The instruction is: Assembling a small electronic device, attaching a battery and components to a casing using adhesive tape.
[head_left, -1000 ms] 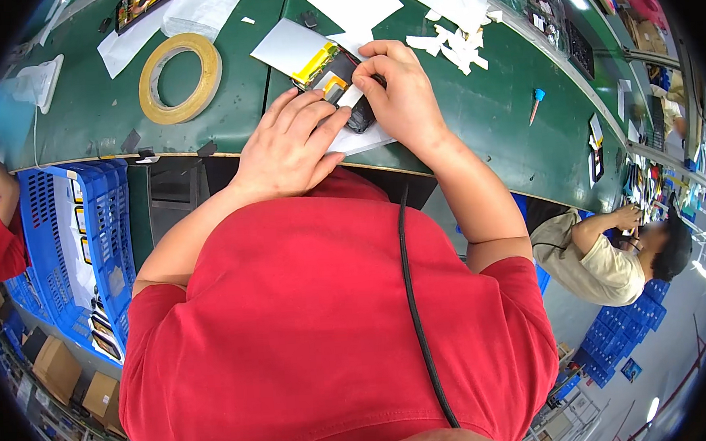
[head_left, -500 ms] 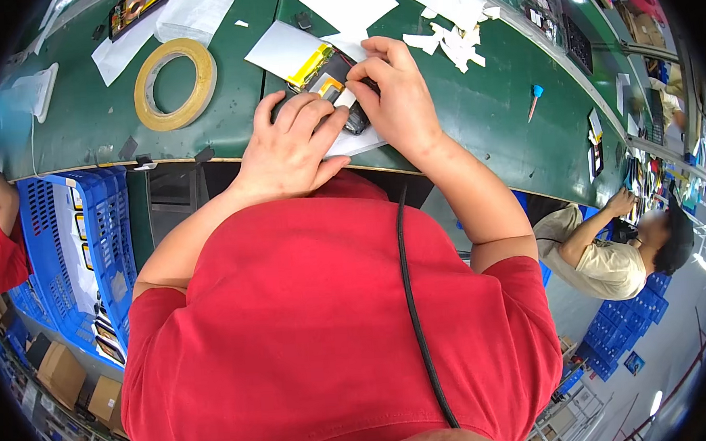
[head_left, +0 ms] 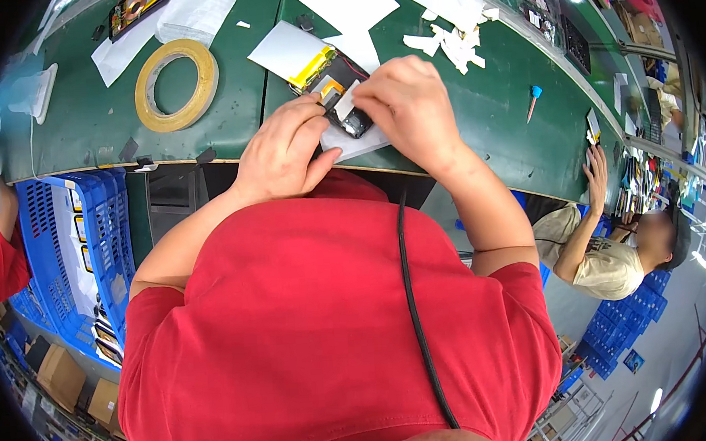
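Note:
A black handheld electronic device (head_left: 350, 69), its inside exposed, lies tilted on white sheets at the bench's near edge. Yellow tape (head_left: 312, 69) runs along its far-left side, and an orange flex piece shows in the middle. My left hand (head_left: 282, 148) rests at its left edge, fingers together and bent, fingertips holding the device. Over the right side, my right hand (head_left: 415, 107) pinches a small white strip (head_left: 347, 99) between thumb and fingers. The strip lies slanted across the device's lower half. Part of the device's right side is hidden behind my right hand.
A tape roll (head_left: 176, 86) lies to the left on the green bench (head_left: 476, 120). Torn white scraps (head_left: 460, 48) and a blue-topped tool (head_left: 534, 103) lie right. Below left stands a blue crate (head_left: 68, 246) holding devices. A co-worker's hand (head_left: 597, 175) is at the far right.
My left fingers have drawn back from over the device to its left edge. My right hand has shifted slightly down and right, showing more of the white strip. The co-worker's hand moved up onto the bench.

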The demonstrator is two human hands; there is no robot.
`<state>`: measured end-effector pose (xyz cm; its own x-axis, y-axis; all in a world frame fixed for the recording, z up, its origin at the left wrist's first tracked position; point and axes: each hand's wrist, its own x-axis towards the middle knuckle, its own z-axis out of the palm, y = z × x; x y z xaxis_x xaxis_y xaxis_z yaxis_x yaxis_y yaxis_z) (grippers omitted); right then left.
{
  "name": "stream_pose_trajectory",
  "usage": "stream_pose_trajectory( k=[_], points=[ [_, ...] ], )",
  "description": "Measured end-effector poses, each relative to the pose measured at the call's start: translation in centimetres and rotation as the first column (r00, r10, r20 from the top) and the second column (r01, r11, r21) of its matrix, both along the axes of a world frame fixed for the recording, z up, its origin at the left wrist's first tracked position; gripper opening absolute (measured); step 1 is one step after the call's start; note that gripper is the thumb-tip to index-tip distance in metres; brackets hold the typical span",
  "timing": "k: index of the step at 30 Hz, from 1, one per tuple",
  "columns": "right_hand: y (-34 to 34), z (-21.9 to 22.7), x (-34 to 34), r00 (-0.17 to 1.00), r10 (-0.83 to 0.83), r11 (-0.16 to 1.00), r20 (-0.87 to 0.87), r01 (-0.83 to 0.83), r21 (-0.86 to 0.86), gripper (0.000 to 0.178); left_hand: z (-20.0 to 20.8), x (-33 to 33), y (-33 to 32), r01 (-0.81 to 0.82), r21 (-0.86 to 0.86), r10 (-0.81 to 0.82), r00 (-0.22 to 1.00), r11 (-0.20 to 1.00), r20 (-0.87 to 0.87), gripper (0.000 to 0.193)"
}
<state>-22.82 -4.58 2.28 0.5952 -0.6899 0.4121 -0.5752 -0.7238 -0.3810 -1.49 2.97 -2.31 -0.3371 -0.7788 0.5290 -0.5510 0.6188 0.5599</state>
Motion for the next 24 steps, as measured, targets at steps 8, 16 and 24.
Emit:
stream_pose_trajectory(
  k=[8, 16, 24],
  points=[
    [0.5, 0.4, 1.1, 0.974, 0.055, 0.998, -0.222, -0.048, 0.037, 0.009, -0.3, 0.2, 0.1, -0.02, 0.028, 0.021, 1.0, 0.999, -0.012, 0.028],
    [1.3, 1.2, 2.3, 0.868, 0.136, 0.973, -0.478, -0.207, -0.1, 0.006, -0.3, 0.1, 0.2, -0.039, 0.037, 0.039, 0.999, 0.999, 0.004, 0.03],
    [0.9, 2.4, 2.6, 0.698, 0.198, 0.925, -0.688, -0.365, -0.104, 0.005, -0.2, 0.2, 0.2, -0.043, 0.011, 0.043, 0.999, 0.999, -0.021, 0.029]
  ],
)
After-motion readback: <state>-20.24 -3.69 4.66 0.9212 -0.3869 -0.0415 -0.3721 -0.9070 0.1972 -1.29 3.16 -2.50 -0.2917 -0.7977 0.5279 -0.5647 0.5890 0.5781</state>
